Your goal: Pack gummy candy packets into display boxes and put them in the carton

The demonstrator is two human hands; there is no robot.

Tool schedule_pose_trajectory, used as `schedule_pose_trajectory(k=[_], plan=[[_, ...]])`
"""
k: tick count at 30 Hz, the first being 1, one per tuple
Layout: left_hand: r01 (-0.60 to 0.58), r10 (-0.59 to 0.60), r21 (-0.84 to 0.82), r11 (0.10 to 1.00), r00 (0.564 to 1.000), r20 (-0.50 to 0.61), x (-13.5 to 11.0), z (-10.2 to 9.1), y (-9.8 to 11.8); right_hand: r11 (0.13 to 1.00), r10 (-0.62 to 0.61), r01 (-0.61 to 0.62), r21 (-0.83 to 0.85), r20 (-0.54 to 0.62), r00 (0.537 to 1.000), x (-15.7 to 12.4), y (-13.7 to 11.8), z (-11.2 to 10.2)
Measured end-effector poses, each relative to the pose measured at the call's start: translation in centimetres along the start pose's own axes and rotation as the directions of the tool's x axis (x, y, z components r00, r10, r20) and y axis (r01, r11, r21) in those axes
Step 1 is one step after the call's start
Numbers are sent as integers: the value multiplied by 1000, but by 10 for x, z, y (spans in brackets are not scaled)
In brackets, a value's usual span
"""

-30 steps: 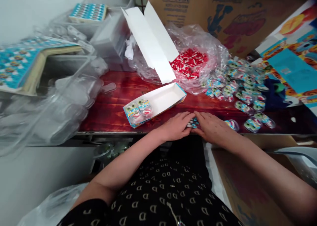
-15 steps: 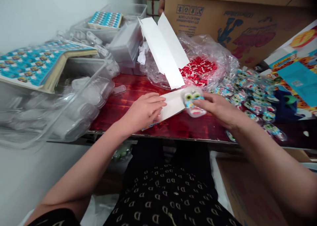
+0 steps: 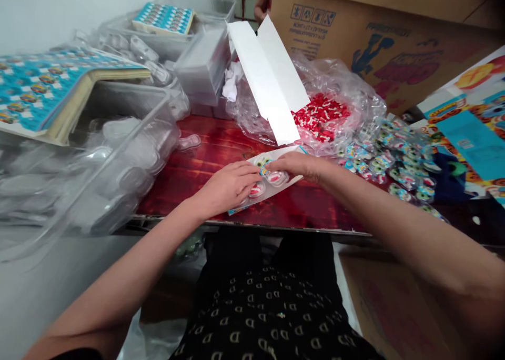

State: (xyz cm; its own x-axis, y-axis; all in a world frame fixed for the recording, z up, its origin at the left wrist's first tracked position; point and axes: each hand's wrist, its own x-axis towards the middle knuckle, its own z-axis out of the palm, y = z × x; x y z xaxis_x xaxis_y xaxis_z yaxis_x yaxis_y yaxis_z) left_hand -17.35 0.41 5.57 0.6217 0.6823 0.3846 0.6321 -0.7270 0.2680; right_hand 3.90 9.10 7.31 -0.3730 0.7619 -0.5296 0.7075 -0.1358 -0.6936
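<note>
Pushing toy packs (image 3: 275, 178) into the small box (image 3: 237, 210), the right hand (image 3: 302, 165) pinches one; the left hand (image 3: 226, 187) rests loose fingers on another. The words on the brown carton (image 3: 379, 49) are too blurry to read.

Right hand (image 3: 300, 165): at the near edge of the table (image 3: 189, 176) a second ago. Raised half a second ago with a googly-eyed blister pack (image 3: 276, 177). Now lowered into the open box (image 3: 294, 150), fingertips on that pack, grip unclear.

Left hand (image 3: 226, 186): shifted from the table edge to the box's near end half a second ago, fingers now laid over the packs there.

Blister pack: from mid-air above the box to lying inside it, just beside the packs already loaded.
</note>
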Motion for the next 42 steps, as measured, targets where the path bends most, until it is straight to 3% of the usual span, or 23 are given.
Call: schedule_pose_trajectory(k=[4,9,13,16,19,21,27,29,34,38,42], plan=[[8,-8,0,1000,999,-48,-3,4,-5,985,2,-19,172,100,995,0,-3,5],[-3,1,-37,999,999,-49,-4,7,-7,999,-33,31,25,101,994,-9,-2,3],[4,-5,-26,1000,998,-59,-4,7,-7,994,-105,103,19,100,989,-15,-2,3],[-6,5,-14,1000,998,-63,-4,8,-7,979,-106,120,-166,93,990,-16,-4,3],[-23,21,-25,999,998,-62,-4,9,-8,903,-81,88,-420,35,996,-13,-10,3],[-24,23,-19,1000,997,-70,-3,9,-8,878,-41,43,-477,14,999,-11,-15,5],[-32,29,-33,999,998,-64,-5,9,-10,989,-29,45,-141,119,993,-10,-16,11],[-33,31,-47,998,999,-43,-6,8,-10,988,-60,73,-133,98,993,-11,-11,12],[10,-10,-54,998,1000,-1,-7,4,-9,928,-173,175,-328,37,984,-13,-3,11],[22,-21,-43,999,1000,10,-7,1,-7,837,-208,176,-517,-3,978,-14,-8,15],[24,-24,-18,1000,999,27,-8,-2,-7,836,-196,141,-530,-50,979,-23,-12,24]])
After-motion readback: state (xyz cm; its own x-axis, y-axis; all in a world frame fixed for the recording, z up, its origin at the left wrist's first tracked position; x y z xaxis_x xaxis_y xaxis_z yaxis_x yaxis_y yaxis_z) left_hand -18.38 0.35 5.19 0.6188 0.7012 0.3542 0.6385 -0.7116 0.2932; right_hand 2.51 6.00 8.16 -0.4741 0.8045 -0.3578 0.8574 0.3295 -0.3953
